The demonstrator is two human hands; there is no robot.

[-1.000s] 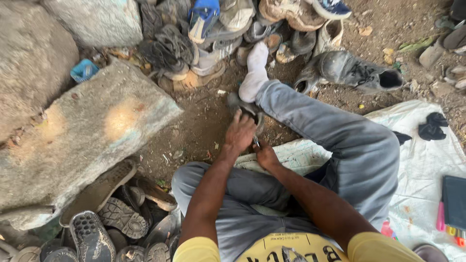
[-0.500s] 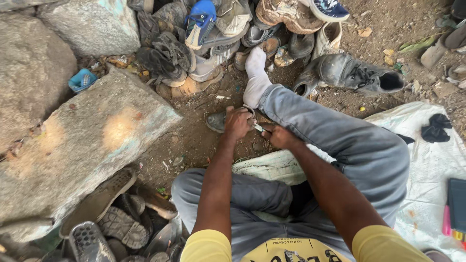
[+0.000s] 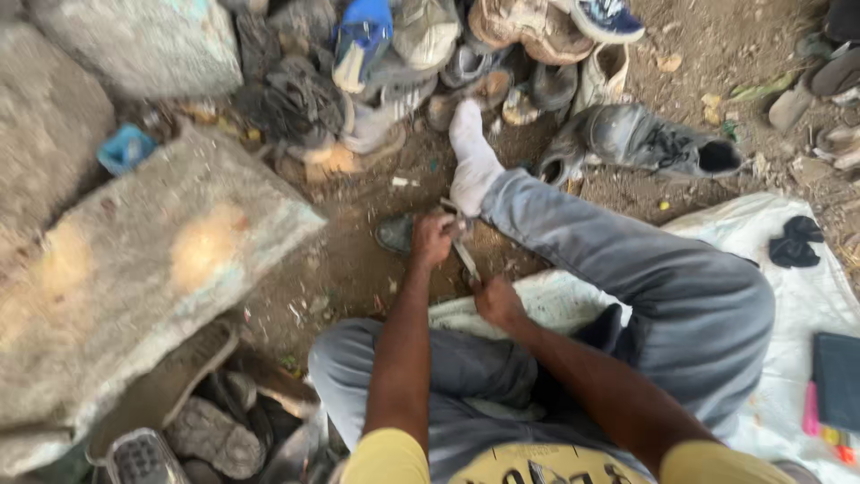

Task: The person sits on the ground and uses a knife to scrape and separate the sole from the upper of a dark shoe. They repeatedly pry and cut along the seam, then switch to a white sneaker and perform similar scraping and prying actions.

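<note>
— Starting at the stone slab (image 3: 152,269): what is lying just right of it?

— A dark shoe (image 3: 394,235) is resting on the dirt just right of the slab's near corner. A second ago it was sitting farther from the slab, up by the white-socked foot (image 3: 470,161). It has swung over toward the stone, so more of its rounded end is now showing.

— Who is holding it?

— The left hand (image 3: 433,240), just right of the shoe. Its grip is closing around the shoe's right end, fingers curled down and the knuckles facing up. That forearm is reaching out almost straight, away from the body.

— And farther right of the slab?

— A thin tool (image 3: 466,258) is slanting between the two hands, its upper end touching the shoe. I cannot tell what kind of tool it is. The right hand (image 3: 497,300) is pinching its lower end, grip pressed tight. That hand has drawn back toward the lap since half a second ago, so the work looks to be mid-stroke. The wrist is bending inward and the elbow is tucking close.

— Beyond that?

— The grey trouser leg (image 3: 627,260) is stretching out, and well right of the slab a white sack (image 3: 770,224) is lying spread on the ground.
</note>
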